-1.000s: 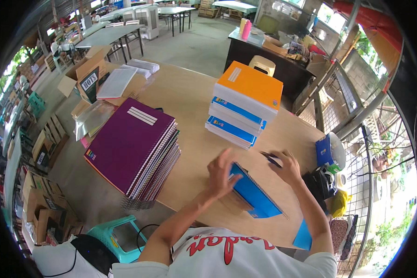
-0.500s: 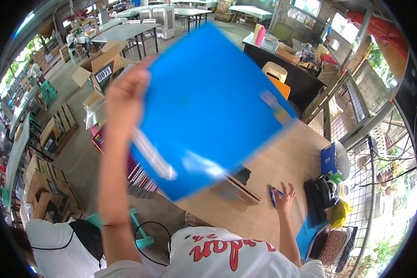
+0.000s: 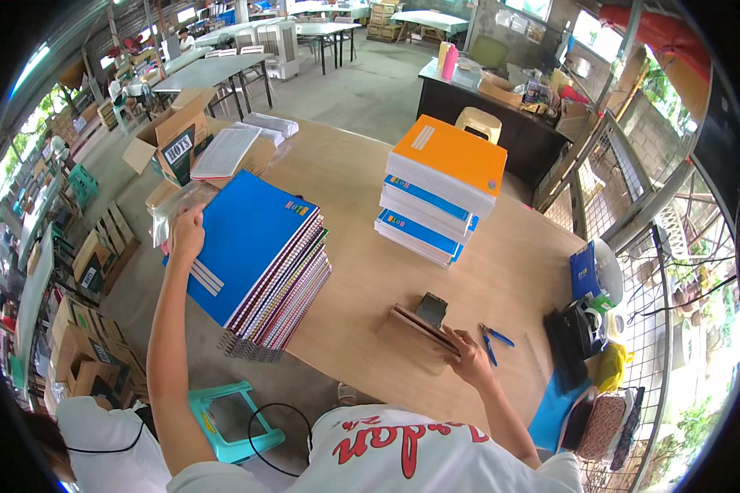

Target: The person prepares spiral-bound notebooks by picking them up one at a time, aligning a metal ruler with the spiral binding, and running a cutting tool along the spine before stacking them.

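Observation:
My left hand (image 3: 187, 234) rests on the far left edge of a blue spiral notebook (image 3: 247, 238), which lies on top of a tall stack of spiral notebooks (image 3: 292, 292) at the table's left side. My right hand (image 3: 469, 357) grips the near end of a brown cardboard wedge (image 3: 415, 333) on the wooden table (image 3: 362, 271). A small dark block (image 3: 432, 308) stands against the wedge. Blue-handled pliers (image 3: 495, 341) lie just right of my right hand.
A second stack of notebooks with an orange cover on top (image 3: 442, 185) stands at the table's middle back. Loose wire spirals (image 3: 242, 347) lie at the near edge. Cardboard boxes (image 3: 177, 140) sit at the left, a teal stool (image 3: 234, 415) below, bags (image 3: 596, 419) at the right.
The blue notebook was under both hands near the wedge, then swung up in my left hand, and now lies on the left stack. My right hand moved onto the cardboard wedge.

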